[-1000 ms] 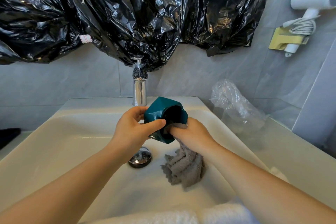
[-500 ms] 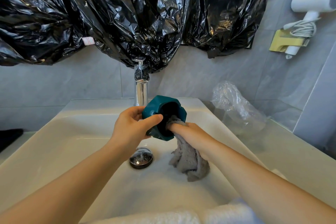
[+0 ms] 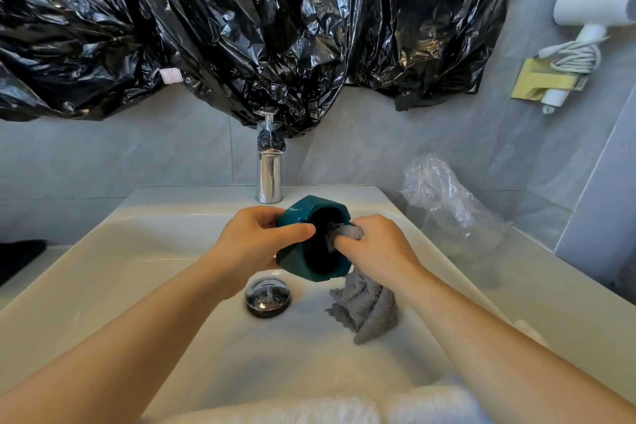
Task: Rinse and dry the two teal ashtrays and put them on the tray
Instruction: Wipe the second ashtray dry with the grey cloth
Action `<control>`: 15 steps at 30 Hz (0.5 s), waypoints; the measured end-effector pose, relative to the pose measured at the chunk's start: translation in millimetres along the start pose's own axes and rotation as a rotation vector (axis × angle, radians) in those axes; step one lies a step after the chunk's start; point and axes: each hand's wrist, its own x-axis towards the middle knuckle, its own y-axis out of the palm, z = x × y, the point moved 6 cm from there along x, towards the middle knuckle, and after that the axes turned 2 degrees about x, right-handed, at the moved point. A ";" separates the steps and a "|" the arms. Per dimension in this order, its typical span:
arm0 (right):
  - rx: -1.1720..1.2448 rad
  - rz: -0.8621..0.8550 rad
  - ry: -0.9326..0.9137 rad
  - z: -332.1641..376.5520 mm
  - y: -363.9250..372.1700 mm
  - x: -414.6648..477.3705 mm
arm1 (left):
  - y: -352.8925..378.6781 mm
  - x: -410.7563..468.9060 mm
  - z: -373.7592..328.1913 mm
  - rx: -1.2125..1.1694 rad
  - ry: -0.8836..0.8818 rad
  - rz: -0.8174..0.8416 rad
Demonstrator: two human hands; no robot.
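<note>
While the teal ashtray (image 3: 296,217) is held on its side in the middle of the frame, with its dark opening turned to the right, the step in hand appears to be the drying of its inside. The left hand (image 3: 254,244) grips the outer wall, with the thumb laid across the near rim and the other fingers curled behind. The right hand (image 3: 375,248) has its fingers closed on a grey cloth (image 3: 364,306) and presses a fold of it into the hollow; the rest of the cloth hangs down under the wrist.

The ashtray is in the air above the white sink basin (image 3: 137,268), not touching it. The chrome drain plug (image 3: 267,296) lies below it and the chrome faucet (image 3: 269,175) stands behind. No water is seen running.

The next move probably calls for turning the ashtray in the left hand, so that the cloth reaches the whole inner wall and then the outside. The grip must be firm, since a wet glazed piece can slip. After that it has to go to the tray, but neither the tray nor the second ashtray is in view, so it cannot be told whether this one is the first or the second.

A clear plastic bag (image 3: 447,203) lies on the counter at right, and black plastic sheeting (image 3: 241,27) covers the wall above.
</note>
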 end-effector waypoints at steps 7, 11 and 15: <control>0.297 -0.034 0.236 -17.6 2.3 2.9 | 5.9 1.1 4.8 0.086 0.019 0.003; 0.447 -0.006 0.358 -16.3 11.9 -0.6 | 9.0 0.0 9.0 0.148 0.027 -0.047; 0.477 0.076 0.372 -12.2 22.9 -2.9 | 5.4 -3.5 2.2 0.216 0.105 -0.167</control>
